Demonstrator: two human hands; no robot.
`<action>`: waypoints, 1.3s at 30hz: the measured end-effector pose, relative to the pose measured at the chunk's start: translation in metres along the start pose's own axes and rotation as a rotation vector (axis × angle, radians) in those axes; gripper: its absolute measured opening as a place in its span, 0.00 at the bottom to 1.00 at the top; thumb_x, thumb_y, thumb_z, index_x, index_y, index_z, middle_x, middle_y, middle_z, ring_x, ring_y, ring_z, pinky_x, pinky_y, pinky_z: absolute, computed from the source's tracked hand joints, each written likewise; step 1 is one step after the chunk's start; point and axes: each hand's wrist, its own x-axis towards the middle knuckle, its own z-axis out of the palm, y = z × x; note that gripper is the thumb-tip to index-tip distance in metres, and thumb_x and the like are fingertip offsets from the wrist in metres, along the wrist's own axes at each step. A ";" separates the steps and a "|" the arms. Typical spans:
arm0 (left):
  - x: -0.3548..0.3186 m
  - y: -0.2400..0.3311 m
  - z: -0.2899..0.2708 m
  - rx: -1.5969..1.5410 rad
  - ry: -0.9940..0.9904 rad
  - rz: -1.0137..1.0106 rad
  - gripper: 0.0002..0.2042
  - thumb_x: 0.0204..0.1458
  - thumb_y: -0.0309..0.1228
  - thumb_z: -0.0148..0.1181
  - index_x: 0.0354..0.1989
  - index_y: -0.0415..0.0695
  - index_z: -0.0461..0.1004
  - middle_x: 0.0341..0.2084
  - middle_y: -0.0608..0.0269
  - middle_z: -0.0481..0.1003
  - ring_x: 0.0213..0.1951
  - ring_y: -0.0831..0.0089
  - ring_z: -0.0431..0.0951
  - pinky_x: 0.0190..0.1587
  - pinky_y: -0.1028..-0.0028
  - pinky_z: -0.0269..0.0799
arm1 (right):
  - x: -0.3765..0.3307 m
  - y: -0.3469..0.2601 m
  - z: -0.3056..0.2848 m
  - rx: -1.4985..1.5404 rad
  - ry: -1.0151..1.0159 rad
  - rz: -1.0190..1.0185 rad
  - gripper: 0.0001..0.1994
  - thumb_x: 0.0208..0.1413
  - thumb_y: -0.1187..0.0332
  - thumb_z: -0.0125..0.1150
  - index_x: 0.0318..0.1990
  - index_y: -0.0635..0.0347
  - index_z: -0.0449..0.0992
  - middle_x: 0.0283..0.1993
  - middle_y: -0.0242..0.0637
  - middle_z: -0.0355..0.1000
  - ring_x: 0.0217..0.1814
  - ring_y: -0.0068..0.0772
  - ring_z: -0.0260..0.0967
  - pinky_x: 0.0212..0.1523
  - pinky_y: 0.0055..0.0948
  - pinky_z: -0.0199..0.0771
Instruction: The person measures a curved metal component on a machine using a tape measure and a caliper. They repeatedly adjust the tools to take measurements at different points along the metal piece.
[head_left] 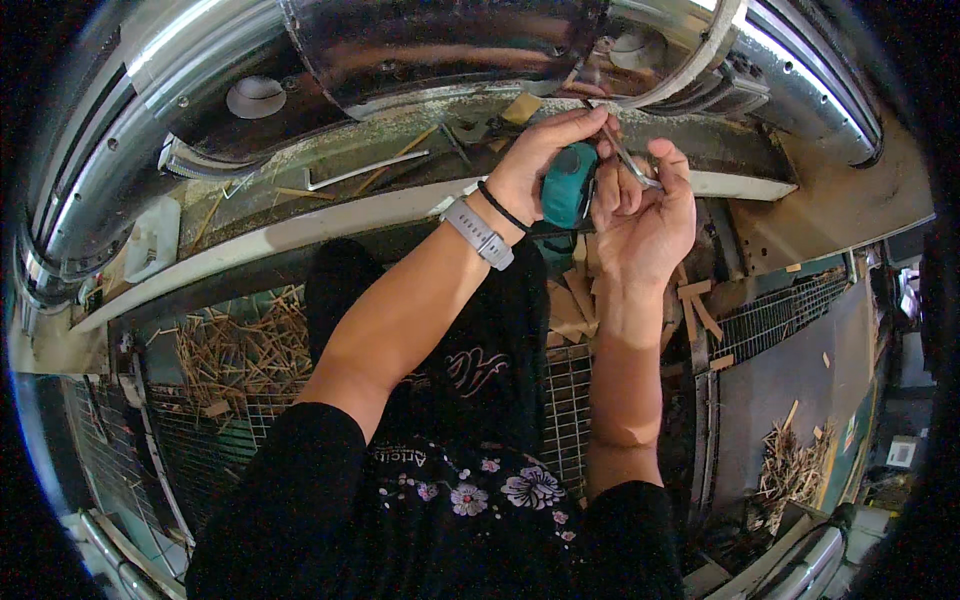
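Note:
In front of the machine, my left hand [545, 150] is closed round a teal tape measure [569, 187] with a dark round patch on its side. The thumb and fingertip of that hand meet near the upper end of a thin shiny metal rod [630, 163]. My right hand [650, 210] has its fingers curled on the lower end of this rod, close beside the tape measure. Whether the rod is a hex key cannot be told. On the ledge to the left lies an L-shaped hex key [365, 169], touched by neither hand.
Large shiny cylinders [210, 50] and a dark curved drum [450, 50] stand ahead. A pale rail [300, 236] runs across below them. A white plastic container [152, 238] sits at the left. Cardboard scraps [245, 345] lie on wire grating, with another heap [795, 460] at the right.

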 end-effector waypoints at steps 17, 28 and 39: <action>-0.003 0.003 0.011 -0.114 0.007 -0.021 0.09 0.54 0.33 0.50 0.32 0.39 0.70 0.21 0.63 0.69 0.23 0.70 0.70 0.26 0.74 0.65 | 0.002 -0.029 -0.023 -1.787 -0.145 -0.936 0.09 0.45 0.67 0.62 0.26 0.59 0.67 0.24 0.36 0.64 0.29 0.42 0.59 0.30 0.38 0.56; -0.009 -0.002 0.017 0.018 0.051 -0.048 0.11 0.54 0.36 0.53 0.30 0.40 0.70 0.21 0.60 0.71 0.22 0.72 0.73 0.25 0.75 0.70 | -0.016 -0.024 -0.032 -1.679 -0.077 -0.775 0.04 0.47 0.74 0.58 0.29 0.62 0.69 0.27 0.40 0.65 0.29 0.43 0.61 0.31 0.35 0.60; -0.029 -0.003 0.023 0.071 0.019 -0.029 0.12 0.55 0.38 0.50 0.33 0.40 0.69 0.21 0.63 0.68 0.22 0.72 0.69 0.24 0.75 0.66 | -0.025 -0.045 -0.014 -1.712 -0.337 -0.832 0.09 0.41 0.70 0.64 0.23 0.58 0.67 0.21 0.35 0.63 0.25 0.39 0.60 0.28 0.34 0.56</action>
